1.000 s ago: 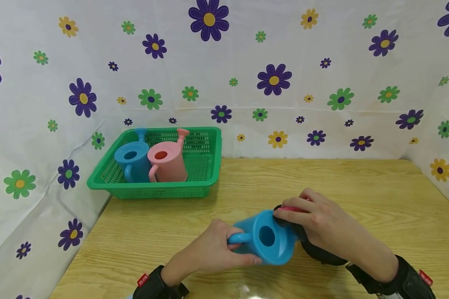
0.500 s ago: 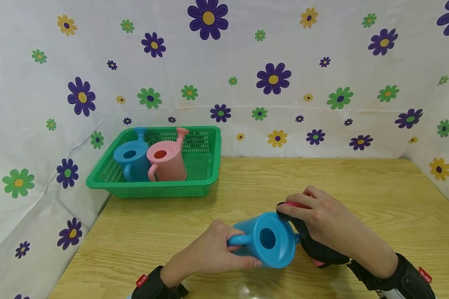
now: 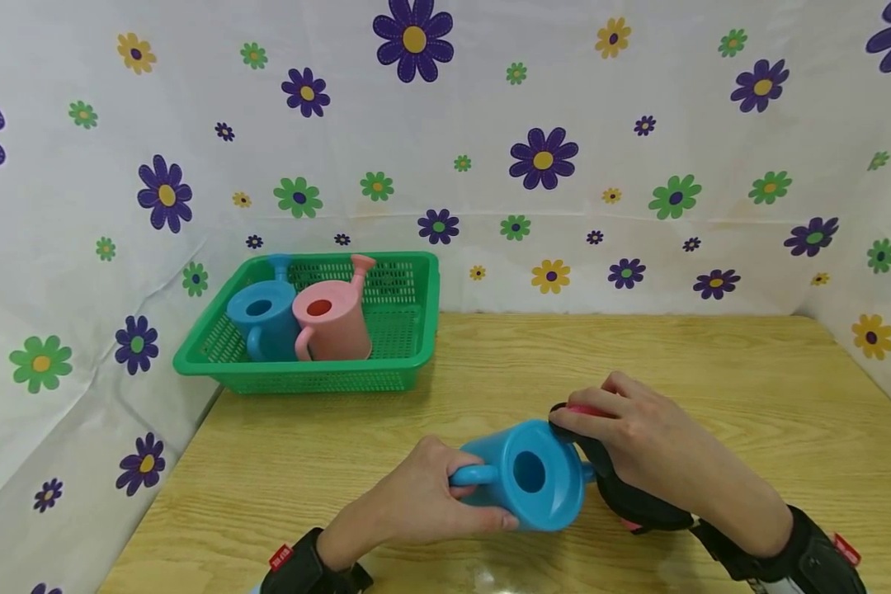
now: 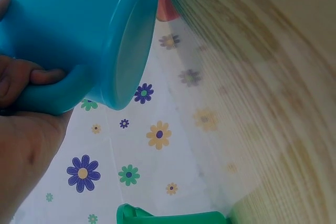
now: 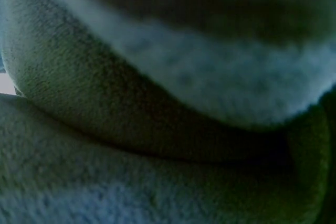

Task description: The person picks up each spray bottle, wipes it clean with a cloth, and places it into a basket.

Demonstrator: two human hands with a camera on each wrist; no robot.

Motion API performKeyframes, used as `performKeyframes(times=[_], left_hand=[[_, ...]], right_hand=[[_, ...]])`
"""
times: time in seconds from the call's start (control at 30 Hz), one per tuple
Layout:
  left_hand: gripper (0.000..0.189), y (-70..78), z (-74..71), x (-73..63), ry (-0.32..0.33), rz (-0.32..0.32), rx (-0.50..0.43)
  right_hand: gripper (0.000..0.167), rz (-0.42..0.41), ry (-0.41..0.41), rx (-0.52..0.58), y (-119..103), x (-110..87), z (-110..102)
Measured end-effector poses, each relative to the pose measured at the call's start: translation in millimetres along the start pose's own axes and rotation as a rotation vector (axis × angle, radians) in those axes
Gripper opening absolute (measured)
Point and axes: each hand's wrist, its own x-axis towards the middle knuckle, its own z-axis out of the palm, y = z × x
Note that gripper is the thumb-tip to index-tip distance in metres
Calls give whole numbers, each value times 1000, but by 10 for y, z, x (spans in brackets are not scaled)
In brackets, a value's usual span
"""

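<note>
In the head view my left hand [image 3: 434, 495] holds a blue toy watering can [image 3: 564, 491], fingers curled round its handle and thumb against the side. The can is tilted so its round top opening faces the head camera. My right hand [image 3: 642, 437] pinches a black and pink cloth [image 3: 642, 503] against the can's upper right rim, and the rest of the cloth hangs below, partly over the spout. In the left wrist view the can's side [image 4: 63, 19] and base show. Fuzzy folds of cloth [image 5: 131, 114] fill the dark right wrist view.
A green plastic basket [image 3: 319, 381] at the back left holds another blue watering can [image 3: 263, 309] and a pink watering can [image 3: 341, 326]. They stand on a wood-grain table [image 3: 601, 346]. A white flower-printed sheet [image 3: 490, 107] hangs behind and at the sides.
Since a second ago my right hand has shifted the cloth slightly right along the rim, uncovering a bit of the spout. The left hand keeps its hold, with the can almost still.
</note>
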Motion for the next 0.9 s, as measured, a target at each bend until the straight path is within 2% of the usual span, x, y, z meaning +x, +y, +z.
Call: performKeyframes(times=[0.2, 0.6, 0.73, 0.9], left_hand=[[58, -2, -19, -2, 14, -6, -18], [57, -27, -55, 2, 122, -16, -31], [56, -36, -77, 12, 149, -71, -20], [56, -45, -120, 36, 176, -155, -63]], right_hand=[[57, 1, -11, 10, -17, -20, -20], [48, 21, -60, 28, -64, -62, -48], [49, 0, -55, 42, -92, -77, -39], [49, -6, -75, 58, -132, -71, -48]])
